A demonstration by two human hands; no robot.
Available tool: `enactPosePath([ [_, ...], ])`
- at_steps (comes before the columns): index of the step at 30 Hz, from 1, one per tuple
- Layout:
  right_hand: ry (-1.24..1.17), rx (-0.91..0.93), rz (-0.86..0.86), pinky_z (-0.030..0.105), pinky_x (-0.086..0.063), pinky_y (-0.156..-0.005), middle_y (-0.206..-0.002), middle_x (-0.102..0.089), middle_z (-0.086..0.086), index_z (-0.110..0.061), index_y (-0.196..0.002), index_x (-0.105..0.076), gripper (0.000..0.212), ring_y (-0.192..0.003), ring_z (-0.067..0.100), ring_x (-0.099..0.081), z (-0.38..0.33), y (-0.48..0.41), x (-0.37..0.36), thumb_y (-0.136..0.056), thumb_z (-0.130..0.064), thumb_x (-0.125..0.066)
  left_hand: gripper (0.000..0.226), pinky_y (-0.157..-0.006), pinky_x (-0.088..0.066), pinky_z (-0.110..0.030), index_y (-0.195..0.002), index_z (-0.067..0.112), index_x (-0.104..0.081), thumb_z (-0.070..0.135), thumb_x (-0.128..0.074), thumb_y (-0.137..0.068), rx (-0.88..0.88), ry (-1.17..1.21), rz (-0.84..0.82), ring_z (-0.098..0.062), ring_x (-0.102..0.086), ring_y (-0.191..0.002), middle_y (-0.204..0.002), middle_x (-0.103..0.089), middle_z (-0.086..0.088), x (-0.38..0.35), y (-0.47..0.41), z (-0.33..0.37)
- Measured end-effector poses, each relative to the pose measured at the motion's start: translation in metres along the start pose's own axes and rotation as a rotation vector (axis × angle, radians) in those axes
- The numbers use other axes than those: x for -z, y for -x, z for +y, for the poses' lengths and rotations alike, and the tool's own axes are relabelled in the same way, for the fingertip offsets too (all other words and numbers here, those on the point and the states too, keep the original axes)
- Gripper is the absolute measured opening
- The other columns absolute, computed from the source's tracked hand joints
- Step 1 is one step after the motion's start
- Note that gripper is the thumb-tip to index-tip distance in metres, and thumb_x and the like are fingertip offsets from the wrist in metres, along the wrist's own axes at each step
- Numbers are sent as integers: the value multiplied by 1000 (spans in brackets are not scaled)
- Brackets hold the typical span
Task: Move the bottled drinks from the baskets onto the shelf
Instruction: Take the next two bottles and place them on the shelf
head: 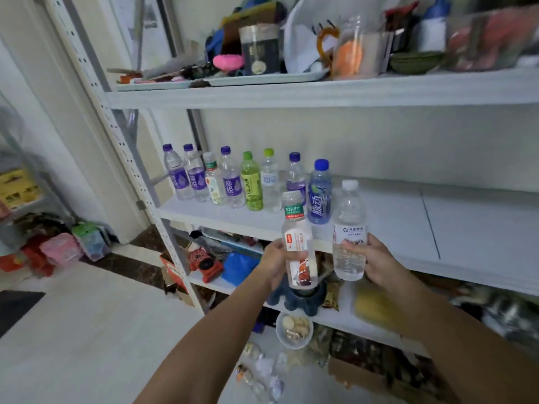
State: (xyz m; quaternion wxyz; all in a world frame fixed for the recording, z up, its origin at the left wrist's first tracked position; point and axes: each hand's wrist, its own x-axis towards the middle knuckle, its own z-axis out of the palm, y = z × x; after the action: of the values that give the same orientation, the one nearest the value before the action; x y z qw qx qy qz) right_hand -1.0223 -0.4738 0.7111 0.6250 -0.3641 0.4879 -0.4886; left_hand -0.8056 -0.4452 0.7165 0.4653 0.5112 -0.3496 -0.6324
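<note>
My left hand grips a clear tea bottle with a white cap and a green and red label, held upright in front of the middle shelf. My right hand holds a clear water bottle with a white cap, also upright, just right of the tea bottle. Behind them a row of several bottles stands on the shelf's left part: purple-capped water bottles, a green bottle and a blue-capped blue bottle. No basket is in view.
The shelf's right part is bare white board. The upper shelf carries trays, jars and bags. The lower shelves hold a red box, a blue bag, a dark holder and snacks. A bowl and loose packets lie on the floor.
</note>
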Motion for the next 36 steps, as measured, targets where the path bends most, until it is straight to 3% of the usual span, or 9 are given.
enactPosePath([
  [4, 3, 60, 60, 49, -53, -85, -114, -67, 17, -4, -121, -56, 58, -101, 35, -65, -13, -19, 27, -68, -8, -78, 59, -83, -55, -48, -118, 4, -55, -13, -76, -66, -10, -135, -79, -32, -65, -101, -115, -67, -14, -31, -52, 13],
  [8, -26, 103, 196, 54, -47, -95, -112, -68, 11, -12, -115, -61, 94, -105, 34, -63, -6, -40, 54, -31, -38, -94, 67, -89, -52, -48, -120, 10, -50, -11, -79, -63, -49, -275, -140, -27, -61, -106, -118, -63, -9, -61, -86, 16],
  [12, -43, 89, 295, 45, -48, -91, -110, -67, 8, -14, -109, -60, 42, -104, 30, -61, -11, -40, 58, -71, -9, -77, 77, -95, -49, -42, -126, 11, -40, -7, -82, -63, -152, -421, -173, -24, -56, -110, -114, -55, -5, -91, -111, 14],
  [16, -33, 84, 304, 40, -51, -84, -110, -67, 8, -11, -115, -59, 44, -99, 26, -62, -25, -63, 74, -75, -5, -74, 89, -96, -49, -44, -133, 19, -38, -9, -82, -60, -219, -423, -211, -26, -56, -114, -120, -54, -5, -116, -140, 14],
  [20, 10, 92, 264, 50, -47, -98, -113, -68, 9, -13, -116, -60, 51, -108, 28, -62, -40, -87, 93, -69, -7, -79, 83, -91, -52, -43, -129, 18, -46, -10, -81, -60, -245, -385, -188, -23, -60, -107, -118, -59, -4, -137, -161, 16],
  [23, 79, 117, 276, 44, -45, -101, -115, -67, 7, -13, -118, -60, 55, -111, 25, -60, -41, -104, 104, -67, -6, -81, 78, -90, -53, -42, -121, 22, -46, -9, -82, -59, -312, -426, -171, -22, -60, -106, -119, -59, -3, -149, -178, 15],
  [28, 135, 144, 326, 31, -52, -86, -116, -66, 10, -7, -118, -60, 56, -107, 25, -60, -31, -119, 114, -67, 3, -79, 77, -89, -53, -36, -119, 22, -46, -9, -82, -59, -360, -467, -173, -6, -58, -96, -108, -59, 7, -155, -196, 6],
  [31, 161, 157, 320, 22, -53, -74, -111, -66, 13, -3, -116, -59, 51, -99, 23, -63, -32, -123, 118, -68, 9, -75, 76, -89, -53, -35, -114, 28, -45, -10, -82, -59, -347, -479, -186, -10, -59, -100, -106, -60, 11, -152, -204, -4],
  [36, 296, 170, 319, 5, -45, -53, -92, -59, -10, -10, -108, -56, 45, -85, 3, -55, -36, -122, 115, -70, 3, -77, 78, -82, -52, -24, -121, 23, -45, -14, -79, -61, -321, -381, -171, -14, -60, -102, -111, -62, 2, -146, -216, -11],
])
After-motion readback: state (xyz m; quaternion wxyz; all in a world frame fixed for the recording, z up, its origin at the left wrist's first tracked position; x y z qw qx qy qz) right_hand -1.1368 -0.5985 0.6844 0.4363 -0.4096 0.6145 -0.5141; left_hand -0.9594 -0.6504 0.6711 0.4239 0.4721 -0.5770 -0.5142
